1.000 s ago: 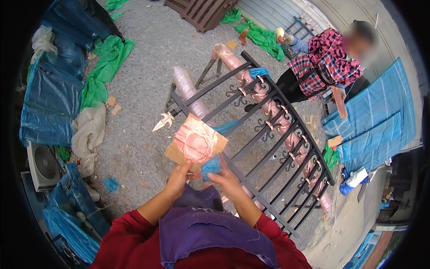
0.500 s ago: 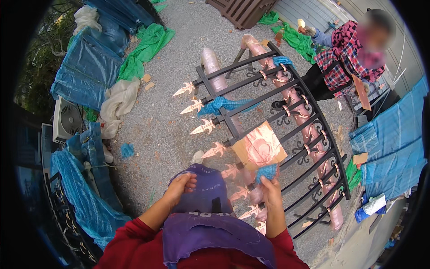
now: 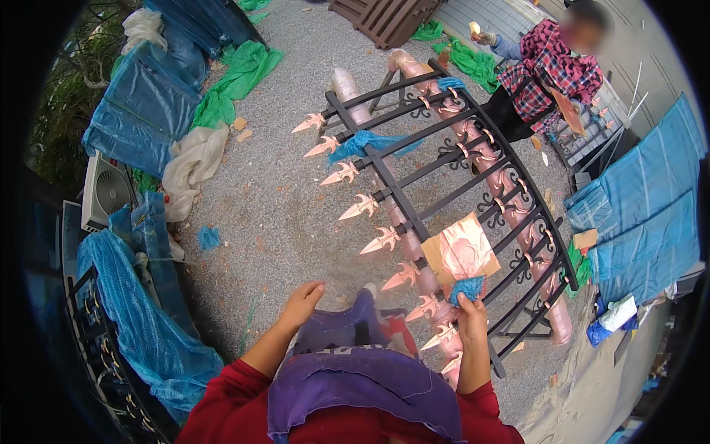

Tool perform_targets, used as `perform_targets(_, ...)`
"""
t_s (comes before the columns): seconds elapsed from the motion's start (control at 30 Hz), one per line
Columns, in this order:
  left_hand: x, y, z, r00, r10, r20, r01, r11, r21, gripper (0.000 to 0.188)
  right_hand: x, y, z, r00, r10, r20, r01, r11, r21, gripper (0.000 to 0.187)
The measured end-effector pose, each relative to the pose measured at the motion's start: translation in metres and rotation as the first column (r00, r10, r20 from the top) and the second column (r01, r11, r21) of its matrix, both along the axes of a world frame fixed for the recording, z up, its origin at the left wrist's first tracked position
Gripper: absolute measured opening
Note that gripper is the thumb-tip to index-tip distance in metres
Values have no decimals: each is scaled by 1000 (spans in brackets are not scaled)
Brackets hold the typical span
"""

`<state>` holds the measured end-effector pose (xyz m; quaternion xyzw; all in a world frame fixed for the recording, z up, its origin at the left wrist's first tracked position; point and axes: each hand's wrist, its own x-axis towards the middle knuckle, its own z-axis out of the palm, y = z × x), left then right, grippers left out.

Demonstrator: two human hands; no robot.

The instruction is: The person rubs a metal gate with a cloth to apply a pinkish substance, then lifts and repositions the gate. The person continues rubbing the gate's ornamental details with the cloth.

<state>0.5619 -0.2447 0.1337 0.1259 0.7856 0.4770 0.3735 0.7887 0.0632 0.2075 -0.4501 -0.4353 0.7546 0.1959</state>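
My right hand (image 3: 473, 322) grips a crumpled blue wad (image 3: 468, 288) of wrapping at the near edge of a piece of cardboard (image 3: 462, 248). The cardboard moves with that hand and has a wet-looking copper-pink smear across its face. It overlaps a black metal railing (image 3: 435, 200), which rests on supports wrapped in pinkish plastic (image 3: 536, 233). Copper-coloured spear points (image 3: 381, 240) line the railing's left ends. Scrolls and collars along its bars carry copper touches too. Away from the railing, my left hand (image 3: 302, 305) hangs with fingers curled together and nothing visible in it.
A co-worker (image 3: 551, 74) stands beyond the railing with a small pale block and a brown board. Blue netting (image 3: 370, 144) is tied on the railing. Blue sheets (image 3: 640, 229) cover things at right. An air-conditioner unit (image 3: 109, 189) and blue-wrapped pieces (image 3: 140, 115) stand at left.
My right hand, with the cardboard and blue wad, has moved right and slightly nearer. My left hand has shifted right. A foot now shows below the railing's tips, and the co-worker appears further left.
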Motion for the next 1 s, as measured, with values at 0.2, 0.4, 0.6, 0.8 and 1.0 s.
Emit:
perform_targets(0.2,24,-89,-58,906,-96,-412,-121,875,-469,67,63,-87,-32,996,-25,81,26,1000,-12,19)
perform_targets(0.4,130,-196,-68,895,-163,415,234,964,-125,64,113,-158,-12,997,25,66,-22,999,-44,53)
perform_targets(0.6,161,-224,-119,890,-49,453,267,862,-431,58,149,-178,-8,997,-81,-6,81,997,-8,17)
perform_targets(0.8,145,-207,-143,910,186,370,-51,938,-344,51,182,-183,-7,999,14,-42,-15,1000,-23,23)
perform_targets(1.0,211,-148,-152,938,48,342,61,951,-302,40,281,-171,-14,996,-17,-83,12,998,-66,20)
